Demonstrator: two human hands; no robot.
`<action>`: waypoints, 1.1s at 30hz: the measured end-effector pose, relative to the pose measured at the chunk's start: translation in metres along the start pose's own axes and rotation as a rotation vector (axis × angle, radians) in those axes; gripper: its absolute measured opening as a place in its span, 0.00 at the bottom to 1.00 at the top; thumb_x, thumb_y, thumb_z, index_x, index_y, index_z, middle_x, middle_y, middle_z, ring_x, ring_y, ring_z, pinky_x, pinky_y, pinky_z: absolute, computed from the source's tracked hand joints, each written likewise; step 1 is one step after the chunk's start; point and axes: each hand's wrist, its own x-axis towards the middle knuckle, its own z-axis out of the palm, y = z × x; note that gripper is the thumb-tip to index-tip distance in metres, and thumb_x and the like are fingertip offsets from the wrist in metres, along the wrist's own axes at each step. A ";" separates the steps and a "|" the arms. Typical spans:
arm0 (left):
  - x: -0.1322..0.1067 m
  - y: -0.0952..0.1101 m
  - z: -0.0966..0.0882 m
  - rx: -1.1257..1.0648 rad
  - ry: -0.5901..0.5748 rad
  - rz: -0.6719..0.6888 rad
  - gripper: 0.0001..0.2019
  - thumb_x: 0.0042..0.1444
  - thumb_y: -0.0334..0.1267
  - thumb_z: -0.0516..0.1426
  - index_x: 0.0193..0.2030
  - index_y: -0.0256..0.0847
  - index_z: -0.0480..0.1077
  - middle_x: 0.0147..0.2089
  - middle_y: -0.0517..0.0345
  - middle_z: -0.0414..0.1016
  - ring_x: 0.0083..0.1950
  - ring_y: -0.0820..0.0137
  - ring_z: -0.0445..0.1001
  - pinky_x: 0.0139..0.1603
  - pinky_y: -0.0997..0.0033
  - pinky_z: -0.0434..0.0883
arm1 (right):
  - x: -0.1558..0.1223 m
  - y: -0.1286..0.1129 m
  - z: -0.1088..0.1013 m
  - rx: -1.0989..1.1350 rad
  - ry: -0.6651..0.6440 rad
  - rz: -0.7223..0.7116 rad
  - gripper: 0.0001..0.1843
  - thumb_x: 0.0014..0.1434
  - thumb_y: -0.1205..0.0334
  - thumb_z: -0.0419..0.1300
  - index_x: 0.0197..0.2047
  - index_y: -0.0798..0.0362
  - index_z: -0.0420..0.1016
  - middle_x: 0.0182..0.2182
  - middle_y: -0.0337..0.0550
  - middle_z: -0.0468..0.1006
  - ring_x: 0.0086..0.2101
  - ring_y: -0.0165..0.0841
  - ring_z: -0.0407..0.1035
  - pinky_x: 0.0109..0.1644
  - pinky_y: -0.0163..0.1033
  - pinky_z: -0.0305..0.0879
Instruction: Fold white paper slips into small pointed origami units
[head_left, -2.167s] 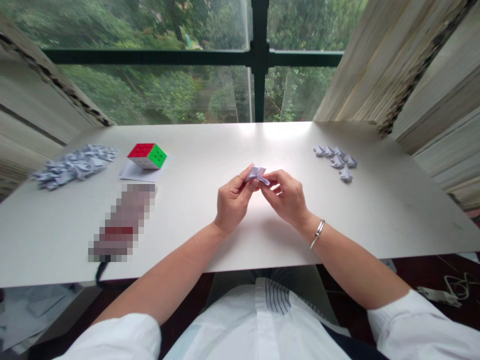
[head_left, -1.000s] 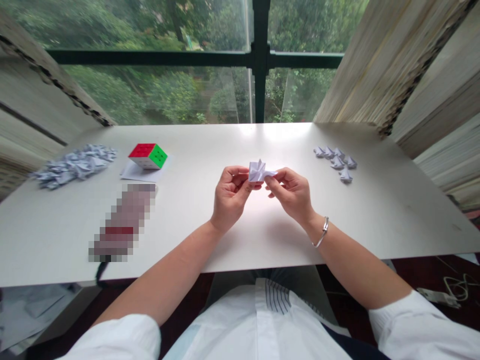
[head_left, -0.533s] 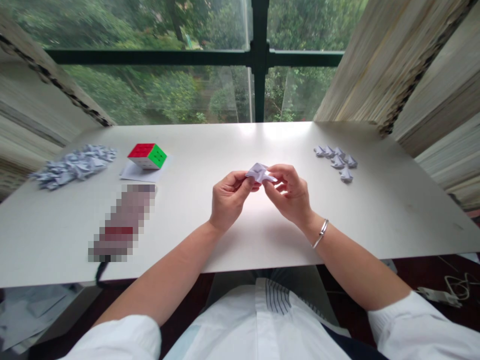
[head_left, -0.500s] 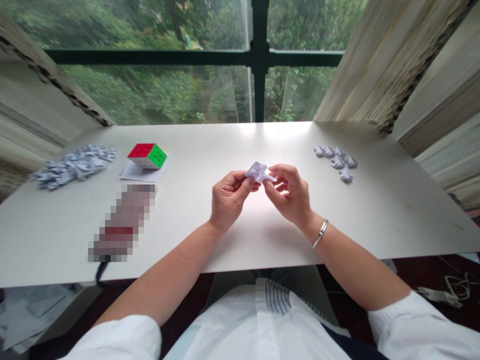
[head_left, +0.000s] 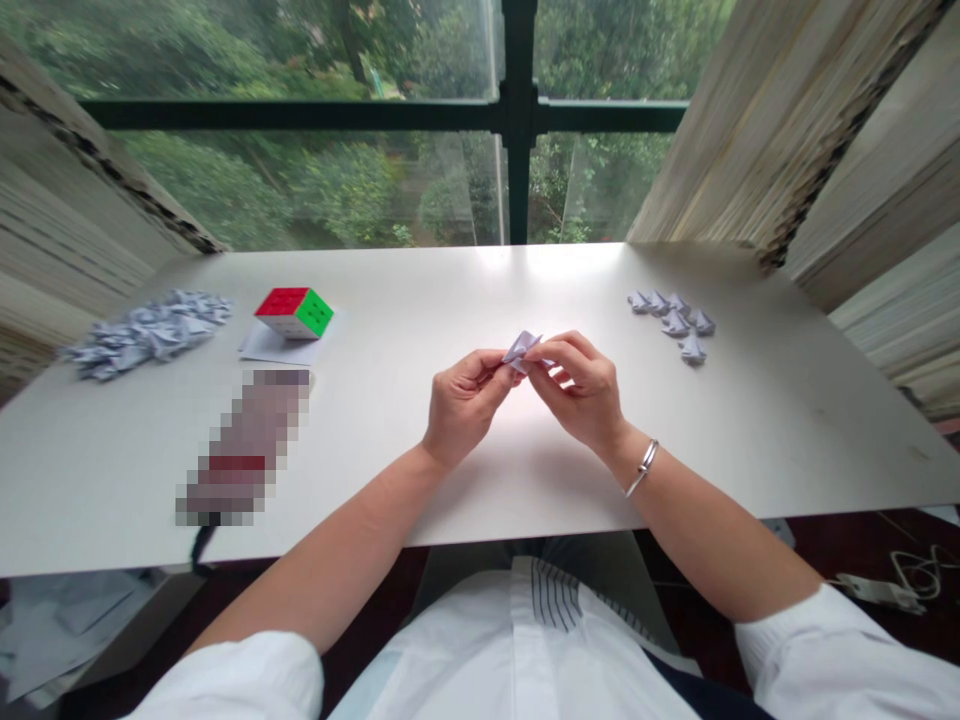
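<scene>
A small folded paper piece (head_left: 520,347), white with pointed corners, is held above the middle of the white table (head_left: 480,290). My left hand (head_left: 466,400) pinches its left side between thumb and fingers. On its right side, my right hand (head_left: 579,385) closes thumb and index finger over the paper, covering part of it. The two hands' fingertips nearly meet around the piece. A silver bracelet (head_left: 642,467) circles my right wrist.
Several folded paper pieces (head_left: 676,322) lie at the right. A large heap of folded paper (head_left: 154,335) is at the far left. A puzzle cube (head_left: 294,312) rests on white paper sheets (head_left: 274,348). Nearer lies a blurred flat object (head_left: 247,440) with a black cord.
My right fingers have moved left and closed over the folded paper piece. My left hand has shifted slightly right, and the piece has turned a little.
</scene>
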 end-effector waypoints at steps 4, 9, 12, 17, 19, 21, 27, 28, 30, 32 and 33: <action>-0.001 0.003 0.001 0.023 -0.022 0.008 0.12 0.56 0.43 0.64 0.44 0.39 0.79 0.38 0.53 0.82 0.40 0.67 0.81 0.46 0.66 0.79 | 0.001 0.000 -0.001 0.004 -0.010 0.015 0.04 0.62 0.61 0.62 0.40 0.48 0.78 0.37 0.40 0.73 0.32 0.27 0.73 0.29 0.32 0.74; -0.001 0.005 0.003 -0.030 0.002 -0.043 0.13 0.57 0.45 0.63 0.44 0.39 0.79 0.39 0.52 0.83 0.38 0.66 0.82 0.45 0.63 0.80 | 0.000 0.001 -0.002 0.001 -0.019 -0.010 0.04 0.62 0.62 0.62 0.40 0.48 0.78 0.36 0.40 0.72 0.31 0.26 0.71 0.28 0.32 0.74; -0.002 0.005 0.003 -0.038 0.006 -0.053 0.14 0.56 0.45 0.63 0.43 0.38 0.79 0.38 0.52 0.83 0.38 0.65 0.82 0.45 0.62 0.80 | 0.000 0.001 -0.002 -0.010 -0.027 0.000 0.04 0.62 0.61 0.61 0.41 0.48 0.78 0.36 0.40 0.72 0.32 0.27 0.71 0.29 0.32 0.74; -0.001 0.003 0.004 -0.075 -0.011 -0.032 0.12 0.51 0.40 0.68 0.41 0.39 0.79 0.40 0.52 0.83 0.40 0.65 0.82 0.46 0.65 0.79 | -0.001 -0.001 -0.002 -0.008 -0.030 0.004 0.04 0.63 0.61 0.61 0.40 0.48 0.77 0.35 0.40 0.73 0.32 0.27 0.72 0.29 0.33 0.74; 0.000 0.002 0.004 -0.091 0.004 -0.038 0.11 0.51 0.40 0.68 0.39 0.39 0.79 0.38 0.54 0.83 0.38 0.67 0.81 0.44 0.66 0.80 | -0.002 -0.001 0.000 0.013 -0.023 0.012 0.03 0.63 0.60 0.61 0.40 0.48 0.76 0.36 0.40 0.74 0.32 0.27 0.73 0.30 0.33 0.74; 0.001 0.003 0.006 -0.107 0.024 -0.059 0.10 0.53 0.41 0.67 0.39 0.39 0.78 0.36 0.55 0.82 0.36 0.68 0.81 0.42 0.66 0.80 | -0.002 0.000 0.002 0.041 0.008 0.049 0.06 0.62 0.60 0.63 0.43 0.48 0.74 0.36 0.39 0.75 0.33 0.28 0.74 0.30 0.32 0.74; 0.001 0.004 0.008 -0.093 0.087 -0.065 0.13 0.52 0.45 0.67 0.39 0.38 0.77 0.34 0.55 0.82 0.34 0.68 0.81 0.40 0.65 0.80 | -0.002 0.004 0.007 0.162 0.088 0.256 0.18 0.54 0.51 0.69 0.40 0.51 0.70 0.32 0.38 0.77 0.30 0.29 0.74 0.26 0.32 0.72; 0.001 0.004 0.008 -0.086 0.095 -0.061 0.14 0.52 0.45 0.67 0.39 0.38 0.77 0.34 0.55 0.82 0.34 0.68 0.81 0.41 0.65 0.80 | -0.002 0.004 0.007 0.177 0.078 0.271 0.17 0.53 0.50 0.69 0.38 0.51 0.70 0.30 0.38 0.77 0.29 0.29 0.73 0.26 0.32 0.72; 0.001 0.004 0.008 -0.076 0.108 -0.057 0.14 0.52 0.46 0.67 0.39 0.38 0.76 0.35 0.55 0.82 0.34 0.68 0.81 0.41 0.65 0.81 | -0.002 0.004 0.008 0.184 0.065 0.282 0.17 0.53 0.49 0.69 0.34 0.52 0.71 0.28 0.38 0.77 0.27 0.29 0.73 0.25 0.33 0.72; 0.001 0.003 0.009 -0.070 0.120 -0.050 0.14 0.52 0.46 0.67 0.38 0.38 0.76 0.34 0.56 0.82 0.34 0.68 0.81 0.40 0.66 0.81 | -0.003 0.003 0.008 0.181 0.071 0.277 0.16 0.54 0.49 0.69 0.32 0.52 0.72 0.27 0.38 0.77 0.25 0.28 0.72 0.24 0.34 0.71; 0.000 0.003 0.009 -0.068 0.125 -0.045 0.14 0.52 0.47 0.67 0.38 0.38 0.76 0.33 0.56 0.81 0.34 0.68 0.81 0.40 0.66 0.81 | -0.004 0.003 0.008 0.183 0.077 0.271 0.16 0.54 0.49 0.69 0.32 0.52 0.72 0.27 0.38 0.77 0.25 0.28 0.72 0.24 0.34 0.71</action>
